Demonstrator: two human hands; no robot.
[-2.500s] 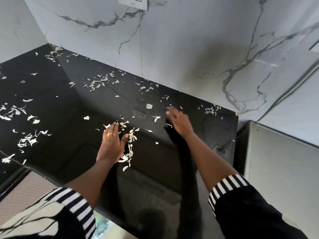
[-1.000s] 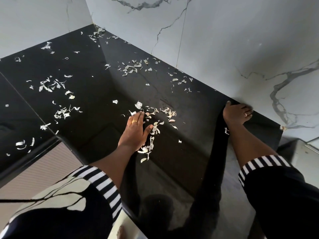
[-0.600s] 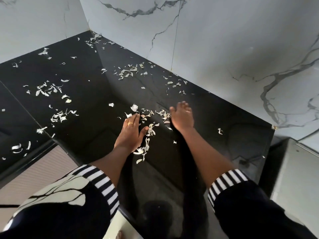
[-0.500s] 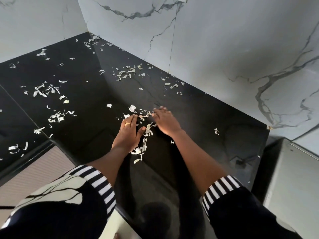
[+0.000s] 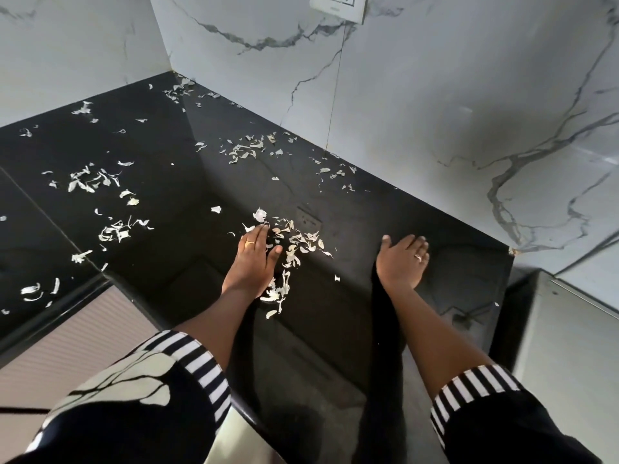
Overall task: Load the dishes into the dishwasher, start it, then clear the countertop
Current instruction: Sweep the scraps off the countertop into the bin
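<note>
Thin, pale, curled peels (image 5: 110, 229) are strewn over the glossy black countertop (image 5: 187, 195), left of both hands. The left hand (image 5: 249, 266) is laid flat, fingers straight, a heap (image 5: 294, 249) touching its thumb. The right hand (image 5: 402, 259) is spread flat, holding nothing, apart from the heap.

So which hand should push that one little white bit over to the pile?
Probably the right hand. It is open and holds nothing, and the stray bit lies between it and the pile, so it can sweep leftward. The left hand rests against the pile like a wall.
</note>
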